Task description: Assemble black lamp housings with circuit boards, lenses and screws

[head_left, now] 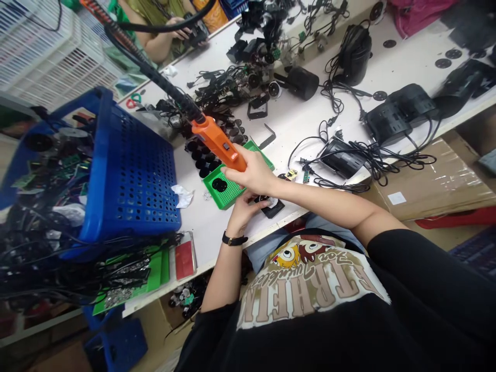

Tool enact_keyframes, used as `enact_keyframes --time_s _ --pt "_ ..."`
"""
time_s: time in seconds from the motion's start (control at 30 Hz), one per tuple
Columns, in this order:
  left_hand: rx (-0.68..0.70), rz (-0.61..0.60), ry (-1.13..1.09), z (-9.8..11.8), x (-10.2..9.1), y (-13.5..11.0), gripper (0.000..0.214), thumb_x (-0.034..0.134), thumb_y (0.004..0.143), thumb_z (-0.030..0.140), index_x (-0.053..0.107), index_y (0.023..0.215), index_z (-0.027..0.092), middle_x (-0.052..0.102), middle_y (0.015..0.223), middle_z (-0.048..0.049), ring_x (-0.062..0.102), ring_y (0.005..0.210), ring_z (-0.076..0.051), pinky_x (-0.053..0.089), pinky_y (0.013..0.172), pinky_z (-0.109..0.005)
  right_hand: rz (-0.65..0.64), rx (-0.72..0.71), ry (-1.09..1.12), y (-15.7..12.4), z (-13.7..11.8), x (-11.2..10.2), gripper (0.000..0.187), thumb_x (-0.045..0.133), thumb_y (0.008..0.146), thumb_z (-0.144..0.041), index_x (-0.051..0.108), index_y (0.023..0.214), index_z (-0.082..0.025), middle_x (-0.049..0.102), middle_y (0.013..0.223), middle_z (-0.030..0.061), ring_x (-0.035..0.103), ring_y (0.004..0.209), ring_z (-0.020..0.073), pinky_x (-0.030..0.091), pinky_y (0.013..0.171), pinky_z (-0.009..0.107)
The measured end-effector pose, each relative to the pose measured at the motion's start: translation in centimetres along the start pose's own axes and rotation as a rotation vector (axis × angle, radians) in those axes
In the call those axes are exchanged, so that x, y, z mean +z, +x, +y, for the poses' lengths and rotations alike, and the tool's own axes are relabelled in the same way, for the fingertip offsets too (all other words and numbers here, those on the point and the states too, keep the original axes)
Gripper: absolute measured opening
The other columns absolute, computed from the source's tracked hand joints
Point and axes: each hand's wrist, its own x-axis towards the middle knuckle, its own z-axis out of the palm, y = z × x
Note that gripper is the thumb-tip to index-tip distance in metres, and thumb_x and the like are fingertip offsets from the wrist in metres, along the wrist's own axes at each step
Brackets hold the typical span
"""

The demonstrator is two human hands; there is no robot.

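Observation:
My right hand (256, 173) is wrapped round an orange electric screwdriver (219, 142), whose cable runs to the upper left. Its tip is hidden behind my hand. Just below, my left hand (244, 209), with a black watch on the wrist, grips a black plastic part (273, 208) at the table's near edge. Some of that part is covered by my fingers. Beside both hands lies a green perforated tray (228, 195) with a round black disc (219, 185) in it. A small circuit board (306, 174) on wires rests to the right.
A blue basket (135, 170) full of parts stands at the left. Black housings with cords (387, 121) lie at the right, and tangled cables and parts (220, 82) farther back. A cardboard box (434, 181) sits below the table edge. Another person's hand (178, 31) is across the table.

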Motion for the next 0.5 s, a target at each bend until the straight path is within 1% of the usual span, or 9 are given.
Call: enact_keyframes --time_s 0.17,0.33,0.5 --pt "0.0 -0.004 0.014 -0.03 0.05 0.04 0.047 0.097 0.06 0.035 0.081 0.1 0.016 0.082 0.104 -0.0104 0.073 0.104 -0.03 0.052 0.104 -0.046 0.008 -0.034 0.004 -0.16 0.11 -0.03 0.023 0.061 0.083 -0.043 0.046 0.086 -0.025 0.05 0.07 -0.0069 0.045 0.064 0.0138 0.04 0.071 0.031" --pt "0.03 0.001 0.068 -0.09 0.02 -0.04 0.047 0.097 0.061 0.037 0.08 0.1 0.017 0.081 0.104 -0.0095 0.071 0.104 -0.03 0.053 0.099 -0.045 0.014 -0.035 -0.027 -0.3 0.43 -0.03 0.026 0.062 0.083 -0.046 0.046 0.087 -0.026 0.052 0.07 -0.0064 0.044 0.066 0.0145 0.04 0.07 0.032" --pt "0.107 0.067 0.169 -0.14 0.48 -0.77 0.045 0.098 0.061 0.04 0.078 0.094 0.018 0.08 0.101 -0.0083 0.069 0.104 -0.031 0.053 0.097 -0.046 0.023 -0.052 -0.043 -0.86 0.76 -0.08 0.024 0.064 0.082 -0.043 0.051 0.09 -0.025 0.06 0.077 -0.0035 0.049 0.069 0.0155 0.044 0.071 0.033"
